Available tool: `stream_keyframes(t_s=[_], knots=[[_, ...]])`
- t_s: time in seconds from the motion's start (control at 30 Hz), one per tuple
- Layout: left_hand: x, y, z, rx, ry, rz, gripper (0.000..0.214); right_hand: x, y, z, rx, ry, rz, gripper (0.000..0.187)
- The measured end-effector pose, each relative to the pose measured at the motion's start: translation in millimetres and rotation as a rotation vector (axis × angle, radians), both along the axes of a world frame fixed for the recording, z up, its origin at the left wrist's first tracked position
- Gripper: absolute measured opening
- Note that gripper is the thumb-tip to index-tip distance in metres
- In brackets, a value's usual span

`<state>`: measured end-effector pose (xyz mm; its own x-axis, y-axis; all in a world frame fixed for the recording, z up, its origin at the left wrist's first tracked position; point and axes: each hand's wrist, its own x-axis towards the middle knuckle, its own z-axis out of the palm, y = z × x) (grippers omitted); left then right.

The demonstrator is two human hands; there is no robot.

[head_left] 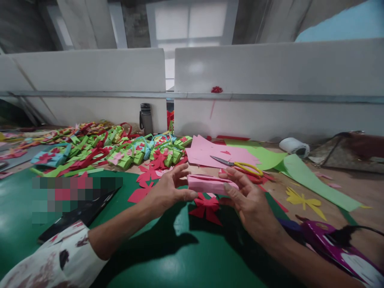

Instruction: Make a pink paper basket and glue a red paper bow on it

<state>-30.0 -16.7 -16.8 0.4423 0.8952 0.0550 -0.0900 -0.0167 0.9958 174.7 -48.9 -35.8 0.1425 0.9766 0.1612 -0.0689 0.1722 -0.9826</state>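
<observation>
A: Both hands are pinching the pink box [211, 184], left hand [168, 190] on its left end, right hand [249, 200] on its right.

B: It's lying crosswise between them, hovering just above the red flower [207, 208].

A: Scissors [237, 164] are lying behind it. The box's underside is hidden, and something left is blurred out.

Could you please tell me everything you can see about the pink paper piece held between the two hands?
The pink paper piece is a long, box-like folded form of matte paper, lying level, held above the green mat. A dark slit or fold line runs along its top. The left hand pinches its left end, the right hand grips its right end. A red paper flower lies just below.
</observation>
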Motion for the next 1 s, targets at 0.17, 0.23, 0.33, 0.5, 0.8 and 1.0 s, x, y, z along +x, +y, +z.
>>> stream_keyframes(t_s=[0.17, 0.23, 0.33, 0.5, 0.8, 1.0], knots=[[3.1, -4.2, -2.2, -0.046, 0.029, 0.022, 0.072, -2.3, -3.6, -0.3, -0.021, -0.061, 0.009, 0.061], [2.2, -4.0, -2.8, -0.038, 0.032, 0.024, 0.068, -2.3, -4.4, 0.3, -0.022, -0.075, 0.011, 0.061], [0.3, -2.8, -2.6, -0.029, 0.049, 0.013, 0.061, -2.1, -4.2, 0.5, -0.018, -0.083, 0.004, 0.06], [-0.4, -1.0, -3.2, -0.034, 0.105, 0.037, 0.053, -3.7, -4.4, 1.6, -0.018, -0.028, 0.029, 0.055], [2.0, -1.0, -3.6, -0.142, 0.054, 0.011, 0.042, 4.0, -2.0, 4.3, 0.179, -0.74, -0.118, 0.056], [4.5, -6.2, -4.9, -0.198, -0.002, -0.06, 0.043, 6.8, -1.5, 2.6, 0.801, -1.233, -0.362, 0.059]])
